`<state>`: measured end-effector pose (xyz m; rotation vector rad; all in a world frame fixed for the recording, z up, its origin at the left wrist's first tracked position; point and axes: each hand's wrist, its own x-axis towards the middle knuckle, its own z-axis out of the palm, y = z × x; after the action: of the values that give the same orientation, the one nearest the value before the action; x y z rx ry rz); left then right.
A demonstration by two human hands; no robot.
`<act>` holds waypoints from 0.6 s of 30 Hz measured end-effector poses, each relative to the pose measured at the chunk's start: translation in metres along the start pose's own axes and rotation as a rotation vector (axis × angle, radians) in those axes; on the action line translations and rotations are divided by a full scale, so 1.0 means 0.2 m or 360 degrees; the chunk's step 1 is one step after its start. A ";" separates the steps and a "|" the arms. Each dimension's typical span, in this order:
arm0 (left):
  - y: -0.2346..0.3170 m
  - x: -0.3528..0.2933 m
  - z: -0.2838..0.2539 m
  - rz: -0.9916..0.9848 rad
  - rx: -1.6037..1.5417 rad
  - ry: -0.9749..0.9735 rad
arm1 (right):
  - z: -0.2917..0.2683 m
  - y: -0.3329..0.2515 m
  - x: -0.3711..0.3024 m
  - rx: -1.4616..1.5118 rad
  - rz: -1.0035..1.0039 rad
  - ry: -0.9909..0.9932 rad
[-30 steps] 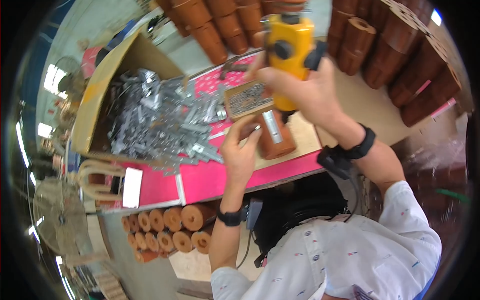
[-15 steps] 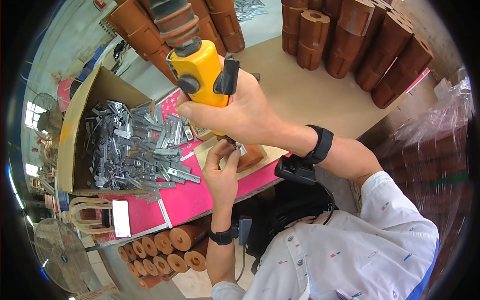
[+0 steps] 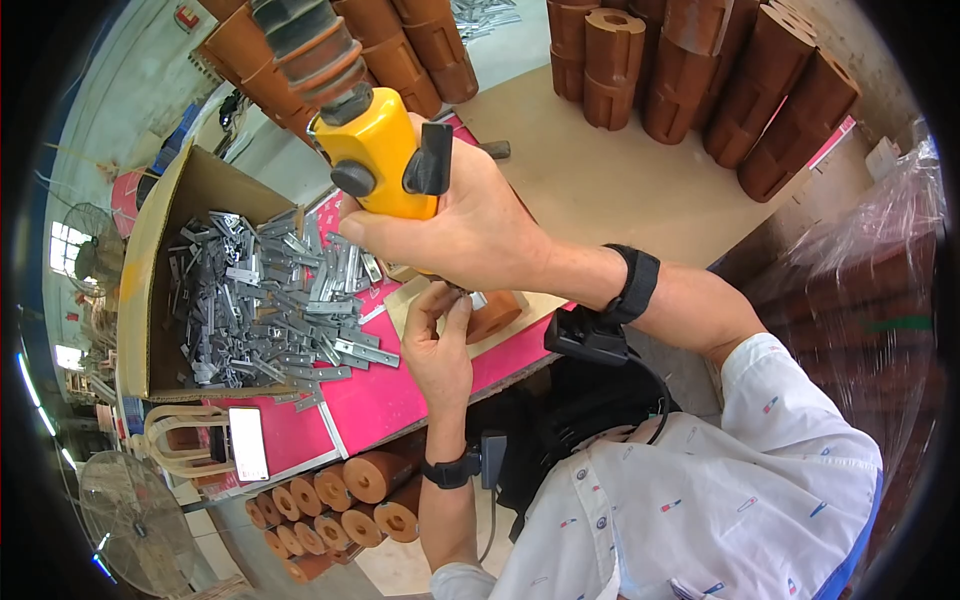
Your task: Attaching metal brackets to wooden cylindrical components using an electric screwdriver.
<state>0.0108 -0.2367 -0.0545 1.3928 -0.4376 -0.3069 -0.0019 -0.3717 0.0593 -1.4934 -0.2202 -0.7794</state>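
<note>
My right hand is wrapped round a yellow power screwdriver with black knobs, its upper end joined to a dark ribbed sleeve. The tool points down toward a brown, rounded block, which rests on a pale wooden board. Beside the block, my left hand pinches thumb and finger together close under the tool's tip. What sits between those fingers is too small to make out. A light-coloured metal piece shows against the block, partly hidden by the fingers.
A cardboard box on its side spills metal strips onto the pink tabletop. A phone lies at its near edge. Brown cylinders stand at the back; more brown rolls lie below. Wrapped goods stand right.
The screwdriver and my right hand have shifted slightly left and the tool leans a little more. My left hand stays pinched beside the block. The whole view has shifted slightly.
</note>
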 end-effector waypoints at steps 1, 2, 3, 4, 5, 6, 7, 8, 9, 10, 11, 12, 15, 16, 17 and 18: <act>0.00 0.00 0.00 0.0013 0.0033 -0.0004 | 0.00 0.01 0.00 0.0001 0.0001 0.0003; 0.00 0.00 0.00 0.0025 0.0066 -0.0009 | 0.01 0.02 0.00 -0.0002 -0.0027 0.0009; 0.00 0.01 0.00 0.0024 0.0066 -0.0010 | 0.01 0.02 0.00 -0.0006 -0.0055 0.0014; 0.00 0.01 0.00 0.0017 0.0088 -0.0018 | 0.01 0.02 0.00 -0.0006 -0.0054 0.0016; 0.00 0.01 0.00 0.0010 0.0110 -0.0025 | 0.01 0.01 0.00 0.0005 -0.0023 0.0010; 0.00 0.01 -0.01 0.0009 0.0111 -0.0027 | 0.01 0.01 0.00 0.0016 0.0008 0.0005; 0.00 0.02 -0.01 0.0013 0.0141 -0.0033 | 0.01 0.01 0.00 0.0016 0.0008 0.0008; 0.00 0.02 -0.01 0.0016 0.0171 -0.0039 | 0.01 0.01 0.00 0.0019 -0.0001 0.0006; 0.00 0.02 -0.01 0.0015 0.0172 -0.0039 | 0.01 0.02 0.00 0.0022 -0.0010 0.0002; 0.00 0.02 -0.01 0.0002 0.0162 -0.0031 | 0.02 0.03 0.00 0.0023 -0.0009 0.0003; 0.00 0.02 -0.01 -0.0011 0.0152 -0.0022 | 0.02 0.03 0.00 0.0006 -0.0041 0.0017; 0.00 0.02 -0.01 -0.0014 0.0151 -0.0026 | 0.02 0.04 0.00 -0.0013 -0.0072 0.0033; 0.00 0.04 -0.02 0.0095 0.0301 -0.0018 | 0.02 0.03 0.01 0.0066 -0.0033 0.0008; 0.01 0.05 -0.02 0.0176 0.0434 -0.0017 | 0.03 0.04 0.01 0.0058 -0.0032 0.0019; 0.02 0.06 -0.02 0.0259 0.0566 -0.0017 | 0.03 0.05 0.01 0.0089 -0.0034 0.0039; 0.01 0.07 -0.02 0.0256 0.0566 -0.0027 | 0.03 0.06 0.01 0.0125 -0.0036 0.0057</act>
<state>0.0248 -0.2381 -0.0513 1.6899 -0.6366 -0.1115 0.0092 -0.3673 0.0515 -1.4042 -0.2384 -0.8063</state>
